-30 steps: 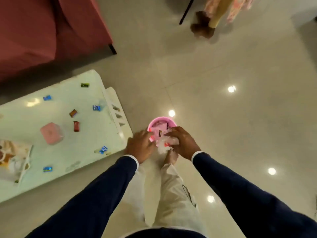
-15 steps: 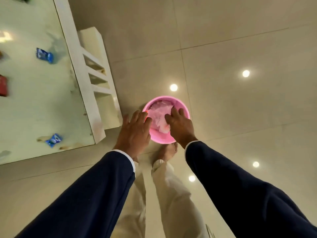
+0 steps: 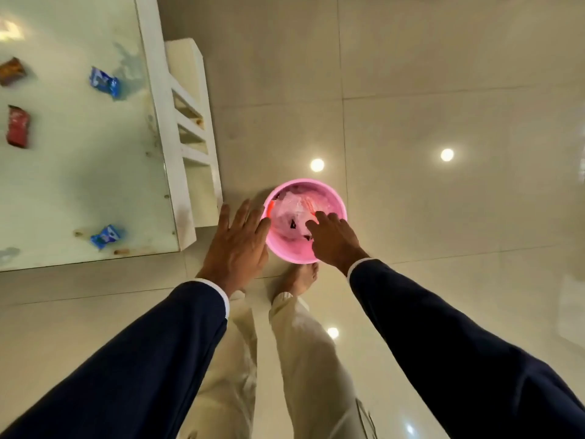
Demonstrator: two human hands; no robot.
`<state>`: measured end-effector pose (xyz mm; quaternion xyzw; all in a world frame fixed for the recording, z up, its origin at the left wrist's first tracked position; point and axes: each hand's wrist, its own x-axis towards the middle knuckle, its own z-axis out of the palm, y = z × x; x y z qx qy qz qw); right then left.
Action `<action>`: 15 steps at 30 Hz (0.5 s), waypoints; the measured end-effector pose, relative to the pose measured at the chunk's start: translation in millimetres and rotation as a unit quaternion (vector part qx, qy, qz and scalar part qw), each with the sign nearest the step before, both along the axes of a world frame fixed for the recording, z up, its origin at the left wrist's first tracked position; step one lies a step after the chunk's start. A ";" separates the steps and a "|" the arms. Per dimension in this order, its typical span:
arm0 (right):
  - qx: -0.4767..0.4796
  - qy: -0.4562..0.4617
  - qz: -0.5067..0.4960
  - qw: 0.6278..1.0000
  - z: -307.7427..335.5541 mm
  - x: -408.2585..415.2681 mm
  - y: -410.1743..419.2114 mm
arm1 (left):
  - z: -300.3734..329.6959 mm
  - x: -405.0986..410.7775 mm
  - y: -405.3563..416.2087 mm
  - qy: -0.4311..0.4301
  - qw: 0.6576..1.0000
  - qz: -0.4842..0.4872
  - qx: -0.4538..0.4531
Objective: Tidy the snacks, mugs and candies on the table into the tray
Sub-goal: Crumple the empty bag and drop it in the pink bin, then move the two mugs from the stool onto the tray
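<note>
1. Pink bowl (image 3: 335,202) stands on the pale tiled floor (image 3: 443,90), centre of frame, just right of the table's white frame (image 3: 172,147). Inside: crumpled translucent plastic (image 3: 289,210) with small dark scraps; contents otherwise too blurred to name.
2. Left hand (image 3: 237,245) hovers at the bowl's left rim, fingers straight and spread, grasping nothing. Whether the fingertips touch the rim, cannot tell.
3. Right hand (image 3: 334,240) reaches into the bowl from the lower right, fingers extended down onto the plastic; no closed grip visible.
4. Glass-topped table (image 3: 79,172) fills the upper left. Wrapped candies lie on it: blue candy (image 3: 104,81) near the top, second blue candy (image 3: 106,236) near the lower corner, red candy (image 3: 18,126) and brown candy (image 3: 12,71) at the left edge.
5. Dark sleeves, cream trousers, one bare foot (image 3: 300,278) directly below the bowl.
</note>
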<state>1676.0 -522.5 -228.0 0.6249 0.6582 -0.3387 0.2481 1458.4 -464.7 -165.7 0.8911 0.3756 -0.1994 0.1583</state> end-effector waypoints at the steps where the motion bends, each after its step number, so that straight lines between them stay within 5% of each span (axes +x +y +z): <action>1: 0.015 0.014 -0.006 1.000 20.6 1.8 2.5 | 16.6 -0.5 2.5 -0.012 1.000 0.000 0.006; 6: 0.088 0.055 -0.012 0.995 128.8 -0.9 14.9 | 98.6 -13.3 9.5 -0.060 0.997 0.020 0.045; 15: 0.243 0.105 0.066 0.962 346.5 -67.2 65.3 | 284.2 -60.1 16.1 -0.003 0.984 0.121 0.128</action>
